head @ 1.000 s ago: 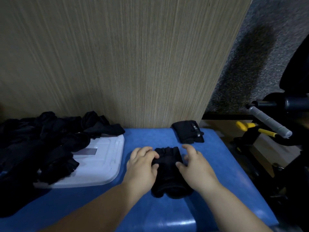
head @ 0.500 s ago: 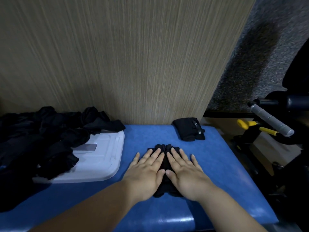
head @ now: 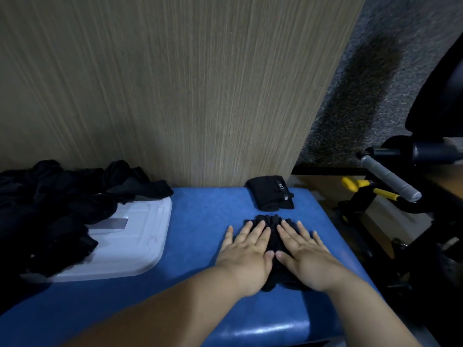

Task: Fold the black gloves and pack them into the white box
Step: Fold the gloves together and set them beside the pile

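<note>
Left hand [head: 246, 256], right hand [head: 304, 254] spread flat on glove [head: 274, 237], frame centre. Press evenly, flatten creases, then fold toward cuff.

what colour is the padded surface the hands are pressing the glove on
Blue, on the padded bench; the head view shows it clearly.
</note>
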The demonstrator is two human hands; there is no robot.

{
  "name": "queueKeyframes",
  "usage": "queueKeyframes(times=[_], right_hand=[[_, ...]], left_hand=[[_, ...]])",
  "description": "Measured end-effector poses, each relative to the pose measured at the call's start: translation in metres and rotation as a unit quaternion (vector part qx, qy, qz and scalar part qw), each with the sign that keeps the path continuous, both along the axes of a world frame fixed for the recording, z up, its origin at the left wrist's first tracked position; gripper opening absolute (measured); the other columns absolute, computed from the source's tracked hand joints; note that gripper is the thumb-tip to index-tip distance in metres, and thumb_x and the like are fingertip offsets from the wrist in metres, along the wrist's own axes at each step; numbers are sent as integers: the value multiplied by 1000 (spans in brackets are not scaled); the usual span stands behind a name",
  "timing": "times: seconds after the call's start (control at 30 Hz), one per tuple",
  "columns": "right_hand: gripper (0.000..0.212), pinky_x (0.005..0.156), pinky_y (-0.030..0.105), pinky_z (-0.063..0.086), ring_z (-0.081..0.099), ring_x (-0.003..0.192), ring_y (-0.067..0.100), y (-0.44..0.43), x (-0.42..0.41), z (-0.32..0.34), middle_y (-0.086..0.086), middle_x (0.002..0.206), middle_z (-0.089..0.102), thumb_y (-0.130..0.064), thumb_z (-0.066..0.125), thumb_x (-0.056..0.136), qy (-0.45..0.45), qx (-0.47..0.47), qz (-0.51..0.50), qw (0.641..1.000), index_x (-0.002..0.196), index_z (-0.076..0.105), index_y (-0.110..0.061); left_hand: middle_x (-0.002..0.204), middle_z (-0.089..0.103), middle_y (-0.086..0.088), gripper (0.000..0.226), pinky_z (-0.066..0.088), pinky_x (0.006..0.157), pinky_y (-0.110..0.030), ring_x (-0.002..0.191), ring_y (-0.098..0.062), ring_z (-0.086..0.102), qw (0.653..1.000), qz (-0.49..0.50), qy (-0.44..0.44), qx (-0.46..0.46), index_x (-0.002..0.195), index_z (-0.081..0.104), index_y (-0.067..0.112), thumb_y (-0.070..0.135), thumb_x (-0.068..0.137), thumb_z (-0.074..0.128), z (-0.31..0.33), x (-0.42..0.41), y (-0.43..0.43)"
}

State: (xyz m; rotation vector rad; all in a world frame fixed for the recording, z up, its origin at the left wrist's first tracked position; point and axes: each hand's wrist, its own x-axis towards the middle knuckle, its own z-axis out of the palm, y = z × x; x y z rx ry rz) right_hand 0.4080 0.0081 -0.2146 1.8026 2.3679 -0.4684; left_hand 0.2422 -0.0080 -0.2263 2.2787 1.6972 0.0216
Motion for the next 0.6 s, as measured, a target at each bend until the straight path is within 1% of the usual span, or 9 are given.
queueKeyframes(times=[0.13,0.23,0.3,0.33,0.4,0.47,0.53,0.6], right_hand=[[62,118,36,-13,-21,145,10,0,-2,6,-16,160,-6,-45,32,101,32,34,-3,999,154,5,-29],[57,119,36,-10,-17,146,10,-3,-11,18,-14,160,5,-40,35,102,48,84,-4,995,153,16,-27],[51,120,36,-1,-8,148,9,-6,-23,24,-14,158,17,-38,37,101,63,126,-3,990,150,28,-28],[47,119,35,6,1,148,9,-8,-32,26,-14,156,26,-37,38,101,73,145,-1,987,147,35,-29],[40,113,32,22,24,141,11,-14,-53,28,-12,145,43,-35,43,99,103,171,9,980,138,48,-31],[33,106,27,33,41,128,12,-20,-78,27,-9,130,58,-30,48,98,158,165,32,973,129,58,-29],[28,100,21,37,50,117,11,-27,-108,23,-7,120,64,-26,52,96,203,139,60,967,121,65,-26],[25,94,12,39,55,108,6,-33,-140,19,-10,115,66,-24,55,95,247,110,74,960,117,67,-27]], left_hand=[[159,-17,13,56,-13,118,-43,145,-9,-18,1000,-4,-7,6,153,-4,27,44,102,14,0,-3,1],[159,-16,11,59,-13,118,-39,145,-9,-18,999,0,-40,27,153,-4,26,46,102,17,3,-17,-2],[160,-11,11,60,-11,119,-36,146,-9,-15,998,20,-55,36,153,-2,24,47,102,19,5,-32,-6],[161,-7,10,60,-8,119,-35,146,-9,-12,997,37,-57,38,154,0,24,47,102,21,7,-42,-8],[161,5,8,59,0,118,-34,147,-14,-2,994,79,-49,50,153,7,22,45,102,24,11,-65,-16],[154,24,8,54,13,114,-32,141,-16,16,987,115,-24,105,150,20,23,45,101,26,16,-93,-27],[141,38,11,44,22,105,-31,130,-15,30,974,150,-15,169,140,35,26,44,100,30,18,-125,-42],[121,51,10,33,31,92,-36,115,-18,42,950,193,-44,242,119,52,27,41,95,35,16,-160,-58]])
